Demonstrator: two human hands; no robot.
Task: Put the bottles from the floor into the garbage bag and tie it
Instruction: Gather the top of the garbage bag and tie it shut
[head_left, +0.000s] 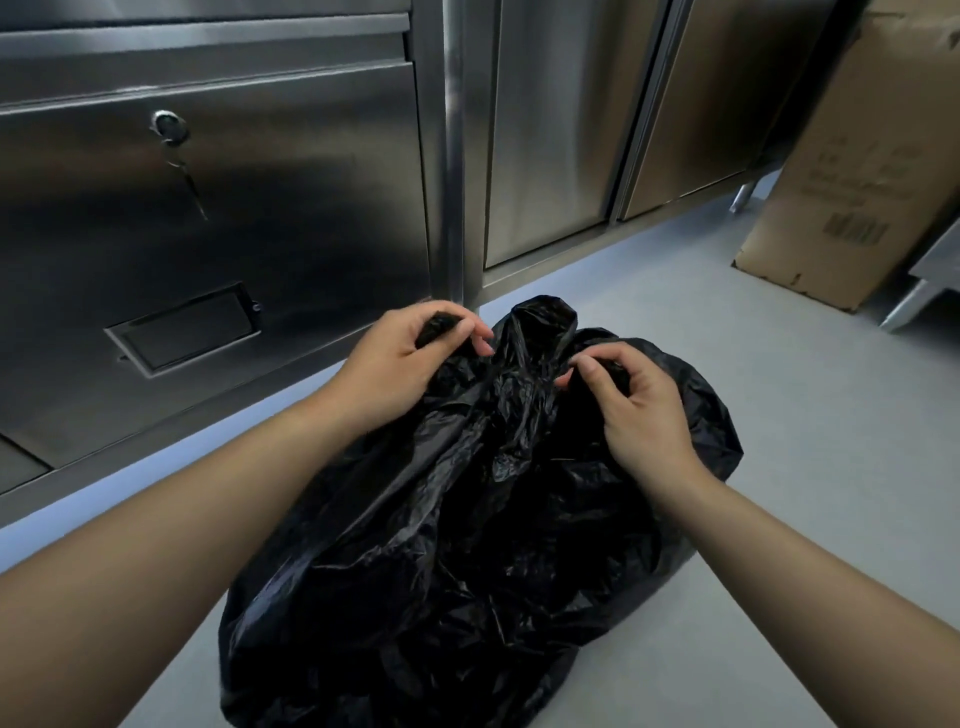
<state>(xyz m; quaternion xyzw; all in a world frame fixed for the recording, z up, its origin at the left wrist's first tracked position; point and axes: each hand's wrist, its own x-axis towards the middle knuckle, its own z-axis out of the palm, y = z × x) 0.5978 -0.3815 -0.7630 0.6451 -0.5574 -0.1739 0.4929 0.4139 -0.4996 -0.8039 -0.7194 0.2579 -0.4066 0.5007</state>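
A bulging black garbage bag (467, 561) lies on the grey floor in front of me, its gathered top pointing toward the cabinets. My left hand (400, 364) is closed on a twisted strand of the bag's rim at the upper left. My right hand (639, 410) pinches another bunch of the rim at the upper right. A crumpled peak of plastic stands between the two hands. No bottles are visible on the floor; the bag's contents are hidden.
Stainless steel cabinets (208, 234) with a keyed lock (169, 127) run along the left and back. A tall cardboard box (857, 171) leans at the right, beside a metal leg (904, 306). Grey floor (779, 415) spreads to the right of the bag.
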